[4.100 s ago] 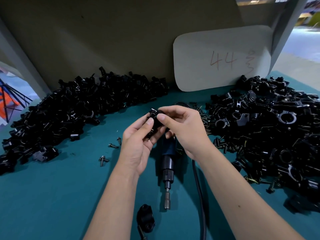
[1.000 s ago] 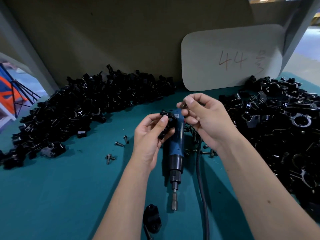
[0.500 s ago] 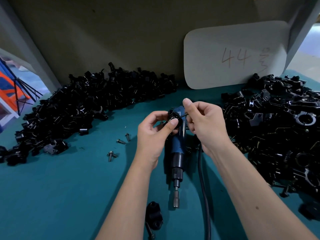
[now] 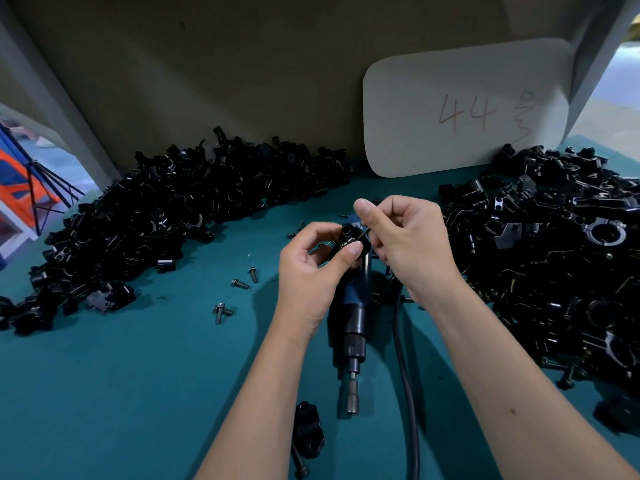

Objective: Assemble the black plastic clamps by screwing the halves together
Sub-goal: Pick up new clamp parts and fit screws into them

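While the left hand (image 4: 313,268) pinches a clamp (image 4: 348,242) at frame centre between thumb and curled fingers, the right hand (image 4: 407,245) pinches a thin dark screw (image 4: 363,233) at its side, tip touching or just entering the clamp; can't tell how deep. Judged step: screw being started by hand, not yet driven. Driver (image 4: 351,327) lies idle on the desk (image 4: 104,393) under the hands, bit toward the bottom of the frame, cable (image 4: 403,358) beside it. One clamp with a screw (image 4: 308,434) lies bottom centre, probably done. Lots left: big heap (image 4: 166,216) of black parts left of centre, another heap (image 4: 554,265) at right. Loose screws (image 4: 239,289) on the desk left of the hands. No containers in view; parts sit straight on the desk. White card (image 4: 464,105) marked "44" leans upper right.
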### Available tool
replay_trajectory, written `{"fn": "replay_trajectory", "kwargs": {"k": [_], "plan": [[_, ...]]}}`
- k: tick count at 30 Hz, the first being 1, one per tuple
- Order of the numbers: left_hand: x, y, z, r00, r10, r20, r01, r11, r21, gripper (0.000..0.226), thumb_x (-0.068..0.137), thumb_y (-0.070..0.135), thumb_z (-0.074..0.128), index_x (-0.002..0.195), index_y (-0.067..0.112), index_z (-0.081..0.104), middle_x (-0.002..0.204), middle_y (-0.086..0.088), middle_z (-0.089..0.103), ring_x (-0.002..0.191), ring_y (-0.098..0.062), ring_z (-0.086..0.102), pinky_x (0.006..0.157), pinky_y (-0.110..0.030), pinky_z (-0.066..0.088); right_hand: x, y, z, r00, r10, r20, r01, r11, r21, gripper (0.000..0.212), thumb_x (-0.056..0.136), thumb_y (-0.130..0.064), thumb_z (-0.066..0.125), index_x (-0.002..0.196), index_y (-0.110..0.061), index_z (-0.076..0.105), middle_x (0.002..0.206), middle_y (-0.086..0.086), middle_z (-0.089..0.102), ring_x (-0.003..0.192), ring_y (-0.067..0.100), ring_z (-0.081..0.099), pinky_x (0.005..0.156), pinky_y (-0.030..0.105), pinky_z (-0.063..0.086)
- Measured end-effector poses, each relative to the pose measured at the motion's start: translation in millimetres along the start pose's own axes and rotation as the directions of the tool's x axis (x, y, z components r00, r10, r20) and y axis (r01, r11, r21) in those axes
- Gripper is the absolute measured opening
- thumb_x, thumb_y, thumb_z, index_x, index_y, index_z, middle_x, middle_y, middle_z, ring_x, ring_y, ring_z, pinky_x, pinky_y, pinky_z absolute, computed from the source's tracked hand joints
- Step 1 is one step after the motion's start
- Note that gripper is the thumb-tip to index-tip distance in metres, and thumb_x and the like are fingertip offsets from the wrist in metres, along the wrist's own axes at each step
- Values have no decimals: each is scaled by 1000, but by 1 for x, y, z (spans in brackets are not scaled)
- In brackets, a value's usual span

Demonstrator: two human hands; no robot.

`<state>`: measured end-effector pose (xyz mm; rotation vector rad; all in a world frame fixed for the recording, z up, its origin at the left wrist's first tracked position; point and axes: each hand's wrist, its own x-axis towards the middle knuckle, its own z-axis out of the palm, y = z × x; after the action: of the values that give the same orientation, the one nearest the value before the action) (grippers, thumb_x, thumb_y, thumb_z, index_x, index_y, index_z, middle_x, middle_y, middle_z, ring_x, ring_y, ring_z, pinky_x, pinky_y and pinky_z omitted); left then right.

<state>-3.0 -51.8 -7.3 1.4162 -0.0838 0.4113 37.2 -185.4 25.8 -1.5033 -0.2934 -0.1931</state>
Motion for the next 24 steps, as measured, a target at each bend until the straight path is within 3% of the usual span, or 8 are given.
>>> {"fn": "replay_trajectory", "kwargs": {"k": [2, 6, 10, 14, 18, 24], "plan": [[0, 0, 1, 1000, -3, -6, 3, 1000, 3, 23, 80, 13, 80, 100, 11, 70, 97, -8, 71, 88, -27, 68, 91, -54, 58, 0, 0, 0, 1000, 5, -7, -5, 1000, 7, 41, 94, -31, 77, 62, -14, 58, 49, -1, 54, 40, 10, 39, 41, 19, 34], [0, 1, 2, 1000, 21, -16, -20, 999, 49, 23, 80, 14, 81, 99, 11, 69, 103, -18, 70, 93, -48, 66, 94, -61, 55, 0, 1, 2, 998, 20, -64, -17, 999, 36, 44, 93, -32, 78, 57, -20, 56, 50, 1, 56, 40, 10, 41, 41, 19, 35], [-1, 1, 2, 1000, 14, -23, -13, 1000, 28, 21, 80, 14, 81, 99, 12, 70, 100, -12, 71, 91, -34, 68, 93, -64, 55, 1, 1, -1, 999, 4, -33, -5, 1000, -27, 44, 91, -39, 79, 57, -19, 58, 51, 0, 57, 41, 9, 41, 43, 19, 35], [-1, 0, 1, 1000, 19, -19, -19, 1000, 12, 18, 81, 14, 80, 96, 16, 71, 95, -5, 72, 88, -29, 69, 91, -61, 56, 1, 2, -1, 999, 45, 18, -46, 998, 43, 43, 93, -36, 78, 57, -20, 60, 50, 1, 54, 39, 9, 37, 40, 18, 32], [-1, 0, 3, 1000, 17, -11, -17, 999, 39, 20, 80, 15, 81, 95, 17, 70, 95, -6, 72, 82, -30, 68, 88, -57, 59, 1, 3, 1, 998, 18, -66, -18, 1000, 1, 45, 92, -35, 79, 54, -21, 58, 50, 0, 57, 39, 8, 40, 42, 17, 35], [-1, -1, 1, 1000, 14, -17, -14, 1000, -3, 19, 87, 8, 80, 102, 3, 69, 101, -21, 71, 83, -29, 68, 76, -42, 61, -1, 3, -1, 991, 129, 29, -132, 968, 213, 35, 97, -35, 72, 65, -19, 68, 58, 3, 57, 41, 10, 39, 40, 20, 31]]}}
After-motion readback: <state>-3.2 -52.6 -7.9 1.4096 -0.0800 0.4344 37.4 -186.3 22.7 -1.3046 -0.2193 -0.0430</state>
